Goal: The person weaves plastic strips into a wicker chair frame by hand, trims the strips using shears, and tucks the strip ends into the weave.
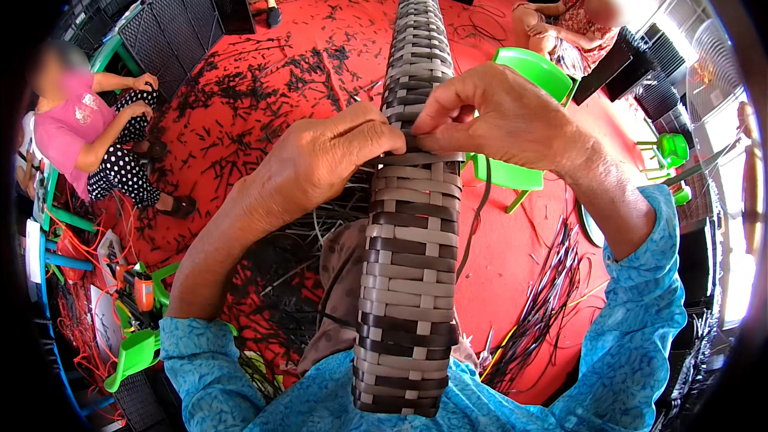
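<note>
A long, narrow woven panel (412,272) runs away from my lap, covered in flat brown and grey plastic strips. My left hand (324,152) is closed at its left edge, thumb and finger pressed on a dark flat strip (411,144) across the weave. From the right, my right hand (496,120) pinches the same strip, fingertips close to the left ones. A loose dark strand (483,212) hangs down the panel's right side; whether it joins the pinched strip is hidden under my right hand.
Bundled loose strips (536,304) lie on the red floor (552,192) at right. A green chair (528,72) stands beyond my right hand. Dark scraps (232,88) litter the floor at left. Seated people (80,120) are at both sides. An orange-handled tool (142,292) is at lower left.
</note>
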Tool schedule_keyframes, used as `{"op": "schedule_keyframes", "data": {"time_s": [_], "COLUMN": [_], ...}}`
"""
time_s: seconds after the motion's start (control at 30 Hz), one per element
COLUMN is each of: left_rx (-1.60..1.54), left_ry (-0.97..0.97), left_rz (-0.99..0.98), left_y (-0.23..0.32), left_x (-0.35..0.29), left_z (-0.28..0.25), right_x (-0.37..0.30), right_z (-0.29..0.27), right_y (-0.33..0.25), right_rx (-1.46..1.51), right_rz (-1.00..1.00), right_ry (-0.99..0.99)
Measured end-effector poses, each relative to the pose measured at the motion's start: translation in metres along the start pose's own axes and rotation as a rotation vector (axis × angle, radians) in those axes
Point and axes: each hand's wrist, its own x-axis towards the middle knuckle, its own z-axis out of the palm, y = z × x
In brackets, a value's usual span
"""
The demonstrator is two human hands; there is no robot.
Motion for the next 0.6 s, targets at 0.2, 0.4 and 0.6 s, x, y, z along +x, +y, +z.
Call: {"op": "schedule_keyframes", "data": {"time_s": [0.2, 0.4, 0.6], "left_rx": [-0.79, -0.789, -0.736], "left_ry": [0.089, 0.135, 0.12], "left_rz": [-0.689, -0.77, -0.803], "left_y": [0.005, 0.01, 0.015], "left_x": [-0.012, -0.017, -0.018], "left_z": [0.003, 0.01, 0.011], "right_x": [0.001, 0.005, 0.0], "right_z": [0.009, 0.014, 0.004], "right_y": [0.002, -0.005, -0.009], "right_rx": [-0.016, -0.069, -0.061], "right_rz": [-0.111, -0.108, -0.1], "right_ry": [0.092, 0.105, 0.044]}}
